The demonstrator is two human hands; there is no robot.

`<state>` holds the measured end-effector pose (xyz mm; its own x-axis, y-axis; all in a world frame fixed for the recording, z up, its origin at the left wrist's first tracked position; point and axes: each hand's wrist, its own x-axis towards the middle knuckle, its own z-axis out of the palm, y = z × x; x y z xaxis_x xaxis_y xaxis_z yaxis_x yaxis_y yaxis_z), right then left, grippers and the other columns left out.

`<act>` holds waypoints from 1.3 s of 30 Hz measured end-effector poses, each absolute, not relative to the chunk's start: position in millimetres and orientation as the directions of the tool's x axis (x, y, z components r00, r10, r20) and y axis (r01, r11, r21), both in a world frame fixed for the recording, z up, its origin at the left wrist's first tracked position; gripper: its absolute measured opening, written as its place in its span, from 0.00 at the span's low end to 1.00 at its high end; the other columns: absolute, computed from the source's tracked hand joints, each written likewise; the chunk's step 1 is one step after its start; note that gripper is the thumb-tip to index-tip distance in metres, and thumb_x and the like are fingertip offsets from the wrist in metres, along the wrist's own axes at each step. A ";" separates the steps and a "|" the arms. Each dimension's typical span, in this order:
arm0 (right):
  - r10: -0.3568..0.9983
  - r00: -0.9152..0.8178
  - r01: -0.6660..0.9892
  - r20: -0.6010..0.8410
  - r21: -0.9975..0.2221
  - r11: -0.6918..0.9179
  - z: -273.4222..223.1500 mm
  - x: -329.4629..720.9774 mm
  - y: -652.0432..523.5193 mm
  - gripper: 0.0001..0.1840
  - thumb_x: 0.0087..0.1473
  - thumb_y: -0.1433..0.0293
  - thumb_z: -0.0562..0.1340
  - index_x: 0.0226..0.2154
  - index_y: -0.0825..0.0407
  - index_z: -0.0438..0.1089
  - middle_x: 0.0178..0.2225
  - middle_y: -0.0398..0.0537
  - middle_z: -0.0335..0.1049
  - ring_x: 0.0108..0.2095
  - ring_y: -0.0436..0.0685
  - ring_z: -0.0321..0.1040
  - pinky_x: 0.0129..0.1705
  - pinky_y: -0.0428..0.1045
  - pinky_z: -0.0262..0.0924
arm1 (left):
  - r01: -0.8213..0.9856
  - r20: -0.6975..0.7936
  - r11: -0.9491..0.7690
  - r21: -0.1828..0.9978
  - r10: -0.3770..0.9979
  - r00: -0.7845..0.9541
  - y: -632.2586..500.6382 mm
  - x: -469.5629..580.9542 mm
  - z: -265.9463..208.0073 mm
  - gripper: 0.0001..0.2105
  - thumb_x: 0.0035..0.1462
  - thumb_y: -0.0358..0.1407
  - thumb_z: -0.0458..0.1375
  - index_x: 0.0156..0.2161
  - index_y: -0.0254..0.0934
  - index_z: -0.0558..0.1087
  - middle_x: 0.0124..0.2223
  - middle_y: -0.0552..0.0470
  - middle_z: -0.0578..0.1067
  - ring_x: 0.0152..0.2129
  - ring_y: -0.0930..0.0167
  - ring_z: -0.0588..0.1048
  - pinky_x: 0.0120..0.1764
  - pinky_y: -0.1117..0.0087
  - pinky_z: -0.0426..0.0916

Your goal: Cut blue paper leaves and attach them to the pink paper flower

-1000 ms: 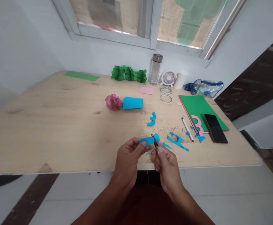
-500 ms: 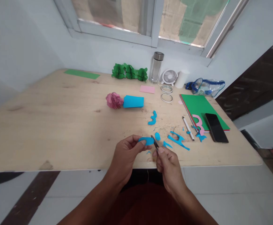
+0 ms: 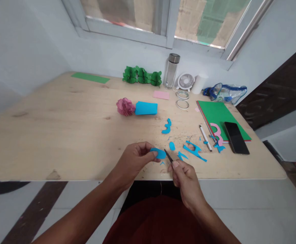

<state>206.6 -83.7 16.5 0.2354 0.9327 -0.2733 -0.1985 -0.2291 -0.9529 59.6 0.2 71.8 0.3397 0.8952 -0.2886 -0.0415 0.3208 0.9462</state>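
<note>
Between the thumb and fingers of my left hand (image 3: 140,156) is a small blue paper piece (image 3: 161,154) with a rounded edge. My right hand (image 3: 182,173) is closed on a pair of small dark scissors (image 3: 168,156); the handles are hidden in the fingers. The scissor tips lie close to the right edge of the paper, blades together. Just beyond them rests a blue oval cutout (image 3: 172,146). Blue paper scraps (image 3: 195,151) are scattered to the right, and a wavy blue cutout (image 3: 166,126) lies further back.
A pink tissue flower (image 3: 125,106) adjoins folded blue paper (image 3: 146,108). On the right are a white pen (image 3: 205,138), green sheets (image 3: 219,115) and a phone (image 3: 236,138). A bottle (image 3: 171,72), small fan (image 3: 185,81) and green paper decoration (image 3: 142,76) stand along the wall.
The scissor blades, slightly apart at the paper's edge before, are now together. The held blue paper has tilted a little, and the view has shifted slightly.
</note>
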 end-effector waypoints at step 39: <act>0.907 0.248 -0.530 -0.341 -0.831 -0.167 38.6 192.0 -66.6 0.17 0.43 0.63 0.68 0.21 0.51 0.60 0.14 0.29 0.42 0.16 0.43 0.34 0.17 0.44 0.32 | -0.235 -0.212 0.409 0.882 0.789 0.577 -13.0 67.8 48.5 0.13 0.45 0.33 0.66 0.39 0.37 0.77 0.34 0.51 0.79 0.35 0.70 0.75 0.43 0.68 0.67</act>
<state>192.0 -66.6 38.6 0.2482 0.9069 -0.3406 -0.5297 -0.1673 -0.8315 67.8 -13.0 48.5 0.5768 0.7888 -0.2123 -0.2351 0.4092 0.8816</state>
